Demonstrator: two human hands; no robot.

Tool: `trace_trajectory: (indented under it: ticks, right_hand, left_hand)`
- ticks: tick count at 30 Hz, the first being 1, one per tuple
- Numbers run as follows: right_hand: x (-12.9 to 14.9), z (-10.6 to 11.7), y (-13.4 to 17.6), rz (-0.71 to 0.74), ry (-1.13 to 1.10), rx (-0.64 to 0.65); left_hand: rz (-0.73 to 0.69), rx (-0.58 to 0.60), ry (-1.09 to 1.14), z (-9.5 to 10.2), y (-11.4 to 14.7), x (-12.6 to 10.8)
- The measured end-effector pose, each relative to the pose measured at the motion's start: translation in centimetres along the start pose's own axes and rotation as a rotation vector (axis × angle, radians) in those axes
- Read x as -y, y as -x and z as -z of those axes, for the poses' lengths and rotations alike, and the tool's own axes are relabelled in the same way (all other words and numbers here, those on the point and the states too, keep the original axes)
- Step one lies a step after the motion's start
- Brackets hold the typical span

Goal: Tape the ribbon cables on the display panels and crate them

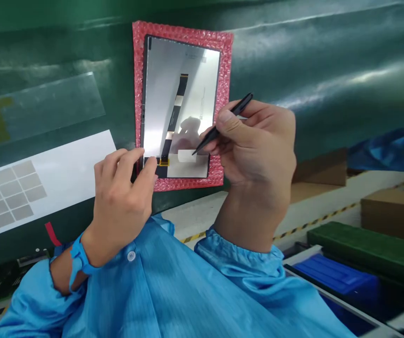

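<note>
A tablet-sized display panel point(163, 103) lies with its silvery back up on a sheet of pink bubble wrap point(182, 31). A dark flex cable point(174, 117) runs up the panel from its lower edge. My right hand point(254, 141) pinches black tweezers point(212, 135), their tip pointing down at a whitish rectangular sticker point(187, 156) near the panel's lower edge. Whether the tip touches the sticker I cannot tell. At the lower left corner of the panel rests my left hand point(124, 188), fingers apart, thumb and fingertips on the edge beside the cable's base.
On the green work surface point(329, 89), a white sheet point(71, 169) with grey square stickers lies to the left. Above it is a clear plastic sheet point(57, 108). Below right, off the table, are a blue bin point(336, 272) and cardboard boxes point(395, 211).
</note>
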State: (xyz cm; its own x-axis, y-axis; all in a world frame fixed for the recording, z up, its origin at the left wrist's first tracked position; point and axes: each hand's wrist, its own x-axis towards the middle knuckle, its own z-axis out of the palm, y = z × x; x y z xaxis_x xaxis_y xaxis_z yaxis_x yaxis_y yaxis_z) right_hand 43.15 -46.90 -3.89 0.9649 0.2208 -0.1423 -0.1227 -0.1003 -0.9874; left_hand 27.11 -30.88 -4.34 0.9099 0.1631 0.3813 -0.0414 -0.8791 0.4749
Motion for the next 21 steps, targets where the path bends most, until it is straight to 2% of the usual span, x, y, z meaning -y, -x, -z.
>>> trace_trajectory:
  ticks: [4,13,21]
  right_hand:
    - [0.3,-0.1,0.2,-0.026,0.016,0.002]
    - [0.8,-1.9,0.8,-0.113,0.117,0.037]
    - [0.8,-2.1,1.6,-0.061,0.234,0.002]
  left_hand:
    - [0.023,0.065,-0.019,-0.8,-0.5,0.4]
    - [0.013,0.105,0.028,-0.2,-0.8,0.4]
    - [0.023,0.108,0.048,-0.1,-0.6,0.5]
